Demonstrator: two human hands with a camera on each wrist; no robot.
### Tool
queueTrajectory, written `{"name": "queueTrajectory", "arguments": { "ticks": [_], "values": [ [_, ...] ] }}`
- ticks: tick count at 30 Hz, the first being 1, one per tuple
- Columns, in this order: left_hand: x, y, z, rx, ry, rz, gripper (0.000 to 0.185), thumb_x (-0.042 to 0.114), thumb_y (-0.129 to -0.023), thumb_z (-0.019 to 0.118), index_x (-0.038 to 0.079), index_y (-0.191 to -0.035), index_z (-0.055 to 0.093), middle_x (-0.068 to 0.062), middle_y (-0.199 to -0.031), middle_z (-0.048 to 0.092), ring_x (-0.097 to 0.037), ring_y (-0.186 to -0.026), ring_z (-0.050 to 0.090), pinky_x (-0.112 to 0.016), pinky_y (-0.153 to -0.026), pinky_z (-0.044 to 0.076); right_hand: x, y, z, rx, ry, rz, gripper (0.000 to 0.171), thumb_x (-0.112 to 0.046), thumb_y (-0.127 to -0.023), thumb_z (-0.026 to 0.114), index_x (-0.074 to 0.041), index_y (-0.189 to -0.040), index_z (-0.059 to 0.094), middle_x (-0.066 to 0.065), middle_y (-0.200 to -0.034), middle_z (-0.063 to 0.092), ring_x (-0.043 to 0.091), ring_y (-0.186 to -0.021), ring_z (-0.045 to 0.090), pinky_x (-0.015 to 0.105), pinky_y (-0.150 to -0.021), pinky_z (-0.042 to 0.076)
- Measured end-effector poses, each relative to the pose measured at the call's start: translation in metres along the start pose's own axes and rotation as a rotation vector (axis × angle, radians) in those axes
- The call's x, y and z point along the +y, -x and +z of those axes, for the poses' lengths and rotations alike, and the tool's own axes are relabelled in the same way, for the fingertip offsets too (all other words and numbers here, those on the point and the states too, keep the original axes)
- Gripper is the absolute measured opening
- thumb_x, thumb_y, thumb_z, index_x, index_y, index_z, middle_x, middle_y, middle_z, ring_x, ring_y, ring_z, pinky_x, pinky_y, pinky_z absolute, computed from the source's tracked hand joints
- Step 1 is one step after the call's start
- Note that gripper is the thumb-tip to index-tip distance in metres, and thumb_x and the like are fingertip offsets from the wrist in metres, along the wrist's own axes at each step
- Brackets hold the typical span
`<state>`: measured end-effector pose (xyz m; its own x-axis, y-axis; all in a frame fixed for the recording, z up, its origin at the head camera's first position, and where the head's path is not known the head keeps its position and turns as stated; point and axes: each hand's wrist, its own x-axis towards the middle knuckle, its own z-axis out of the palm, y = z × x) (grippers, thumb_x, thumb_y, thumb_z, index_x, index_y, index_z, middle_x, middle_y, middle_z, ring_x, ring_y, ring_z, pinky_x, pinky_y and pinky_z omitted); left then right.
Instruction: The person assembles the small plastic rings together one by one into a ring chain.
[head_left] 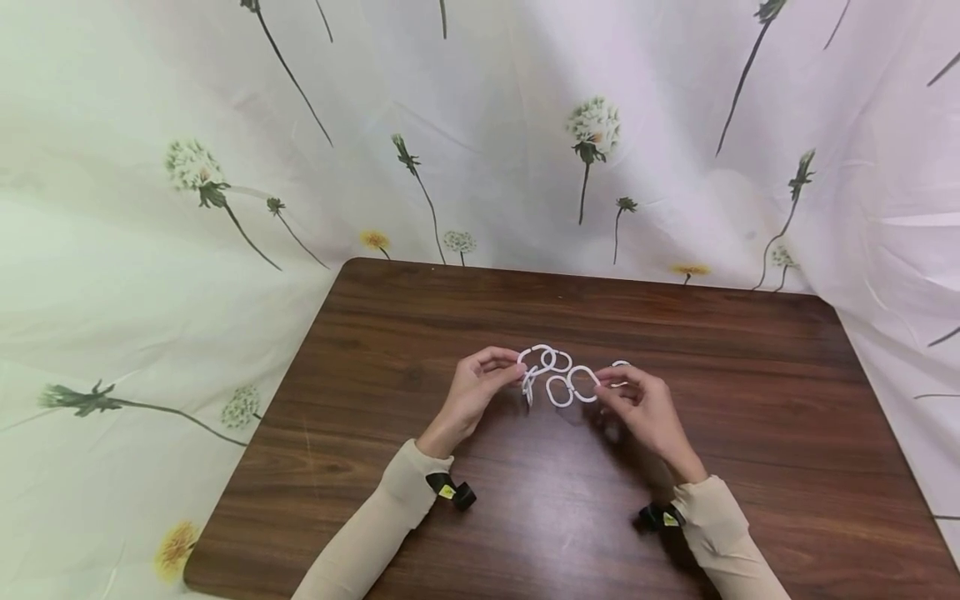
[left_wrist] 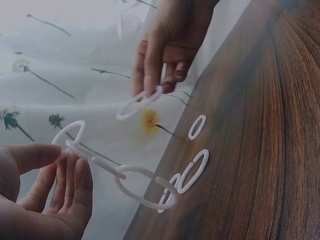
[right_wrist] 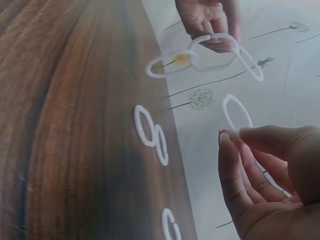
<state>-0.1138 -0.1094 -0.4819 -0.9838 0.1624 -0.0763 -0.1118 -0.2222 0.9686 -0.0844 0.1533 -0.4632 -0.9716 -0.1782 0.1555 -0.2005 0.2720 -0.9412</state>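
Observation:
In the head view my left hand (head_left: pixel 476 387) pinches a short chain of white plastic rings (head_left: pixel 537 347) between thumb and fingertips. The left wrist view shows its rings (left_wrist: pixel 145 201) hooked through one another and dangling toward the table. Opposite, my right hand (head_left: pixel 641 408) pinches a single white ring (right_wrist: pixel 226 110) between thumb and index finger, apart from the chain. Each ring is oval, and some show a small gap in the loop. Beneath the hands, two white rings (right_wrist: pixel 137 125) lie close together on the table, with another ring (right_wrist: pixel 165 225) separate beside them.
The dark wood-grain table (head_left: pixel 375 517) has rounded corners. A white cloth (head_left: pixel 480 125) with printed dandelions hangs behind and beside it. Small black cameras (head_left: pixel 464 497) are strapped to both wrists, over light sleeves (head_left: pixel 375 525).

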Motion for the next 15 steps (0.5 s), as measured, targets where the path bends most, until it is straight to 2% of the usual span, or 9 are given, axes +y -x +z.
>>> {"name": "queueTrajectory", "arguments": {
  "ticks": [2,6,8,10,13,15],
  "values": [
    [0.000,0.000,0.000,-0.001,0.007,0.002,0.037,-0.001,-0.087,0.070,-0.019,-0.115,0.055,-0.005,-0.090,0.070,-0.012,-0.081,0.068,-0.033,-0.085,0.061,-0.001,-0.001,-0.001,0.009,-0.011,-0.009,0.020,0.005,-0.086,0.069,0.010,-0.105,0.066,0.029,-0.096,0.069,0.021,-0.079,0.072,0.026,-0.068,0.062],
    [0.000,0.000,0.001,-0.003,0.020,0.008,0.037,0.001,-0.086,0.072,-0.018,-0.114,0.056,-0.005,-0.090,0.070,-0.011,-0.081,0.068,-0.028,-0.081,0.061,-0.003,-0.005,-0.002,0.014,-0.033,-0.015,0.021,0.005,-0.087,0.069,0.009,-0.107,0.066,0.029,-0.096,0.069,0.031,-0.082,0.071,0.030,-0.070,0.062],
    [0.000,0.001,0.002,-0.005,0.021,0.009,0.036,0.002,-0.086,0.073,-0.016,-0.113,0.057,-0.005,-0.090,0.070,-0.011,-0.081,0.068,-0.034,-0.085,0.061,-0.004,-0.007,-0.003,0.023,-0.048,-0.010,0.021,0.005,-0.086,0.069,0.009,-0.107,0.066,0.028,-0.097,0.070,0.035,-0.084,0.070,0.030,-0.071,0.062],
    [0.000,0.001,0.002,-0.004,0.014,0.003,0.032,0.002,-0.086,0.073,-0.013,-0.111,0.060,-0.005,-0.090,0.070,-0.012,-0.081,0.069,-0.037,-0.087,0.061,-0.005,-0.008,-0.003,0.030,-0.059,-0.014,0.022,0.005,-0.086,0.070,0.008,-0.107,0.066,0.026,-0.098,0.070,0.033,-0.085,0.071,0.028,-0.072,0.062],
    [0.000,0.002,0.004,-0.006,0.005,-0.005,0.033,0.002,-0.086,0.072,-0.014,-0.112,0.059,-0.004,-0.090,0.070,-0.013,-0.082,0.068,-0.044,-0.091,0.059,-0.008,-0.010,-0.003,0.037,-0.078,-0.018,0.022,0.005,-0.086,0.070,0.007,-0.107,0.067,0.026,-0.100,0.069,0.026,-0.085,0.071,0.026,-0.072,0.062],
    [0.000,0.002,0.004,-0.005,-0.001,-0.008,0.035,0.001,-0.086,0.072,-0.015,-0.114,0.058,-0.003,-0.089,0.069,-0.013,-0.082,0.068,-0.040,-0.089,0.060,-0.012,-0.011,-0.002,0.034,-0.088,-0.026,0.022,0.004,-0.086,0.070,0.008,-0.107,0.066,0.028,-0.101,0.068,0.025,-0.084,0.071,0.028,-0.072,0.062]
  ]
}}
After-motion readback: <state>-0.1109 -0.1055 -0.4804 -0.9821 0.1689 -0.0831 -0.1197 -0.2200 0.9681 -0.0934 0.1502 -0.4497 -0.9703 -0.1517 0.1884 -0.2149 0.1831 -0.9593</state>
